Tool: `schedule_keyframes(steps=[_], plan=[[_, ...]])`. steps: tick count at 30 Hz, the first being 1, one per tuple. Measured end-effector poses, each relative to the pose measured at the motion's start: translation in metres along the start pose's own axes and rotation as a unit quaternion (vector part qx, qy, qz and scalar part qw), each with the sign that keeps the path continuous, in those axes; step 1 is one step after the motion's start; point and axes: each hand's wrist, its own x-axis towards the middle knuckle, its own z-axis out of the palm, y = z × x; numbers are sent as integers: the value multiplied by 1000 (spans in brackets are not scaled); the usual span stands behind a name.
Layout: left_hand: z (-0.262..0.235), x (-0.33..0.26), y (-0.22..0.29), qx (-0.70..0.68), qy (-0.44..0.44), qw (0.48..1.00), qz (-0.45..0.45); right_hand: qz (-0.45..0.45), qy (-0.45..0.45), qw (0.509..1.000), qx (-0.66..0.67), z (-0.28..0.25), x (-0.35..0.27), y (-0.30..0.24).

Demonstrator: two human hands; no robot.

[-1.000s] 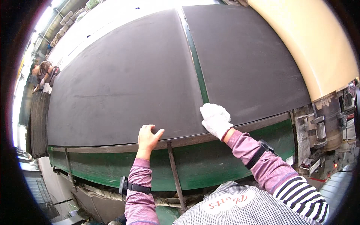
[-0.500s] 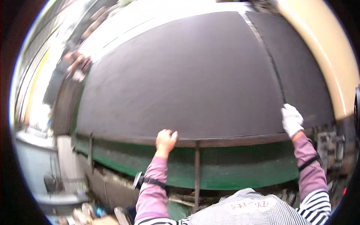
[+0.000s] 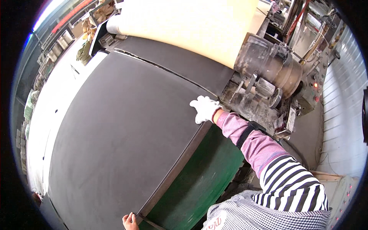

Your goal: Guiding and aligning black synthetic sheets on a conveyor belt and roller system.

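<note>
Resting flat on the near right corner of a large dark sheet [image 3: 119, 134], the right hand [image 3: 205, 108] is wearing a white glove, its fingers spread and pressing down on the sheet's surface rather than closing around anything. The dark sheet is lying across a wide green-sided table [image 3: 199, 184], filling most of the head view and running away from the person toward the far left. The left hand [image 3: 130, 221] is bare and is showing only at the bottom edge of the picture, at the sheet's near left corner, fingers curled at the sheet's edge; whether it is actually pinching that edge I cannot tell. A second dark sheet [image 3: 172, 61] is lying beyond the first, parted from it by a thin seam. Beyond that second sheet, a broad cream-coloured roll [image 3: 184, 27] is stretching across the top. Just to the right of the dark sheet's gloved corner, a rusty metal drum [image 3: 268, 65] and greasy machine parts are sitting. The person's right arm, in a pink sleeve [image 3: 245, 136] over a striped shirt, is reaching from the lower right toward the sheet.
</note>
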Motion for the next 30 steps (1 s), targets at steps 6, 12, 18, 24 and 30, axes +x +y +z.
schedule_keyframes(steps=[6, 12, 18, 24, 30], plan=[[13, 16, 113, 33, 64, 993, 89, 15, 105, 994, -20, 27, 66, 80], [16, 40, 199, 33, 19, 992, 123, -142, 252, 957, 31, 32, 31, 43], [-1, 49, 192, -534, -143, 829, 83, -349, 293, 870, 186, 48, -73, 3], [9, 2, 25, 245, 46, 968, 37, -267, 9, 937, 225, 53, -178, 5], [54, 14, 55, -35, 224, 969, 102, -136, -94, 972, 166, 119, -272, 35]])
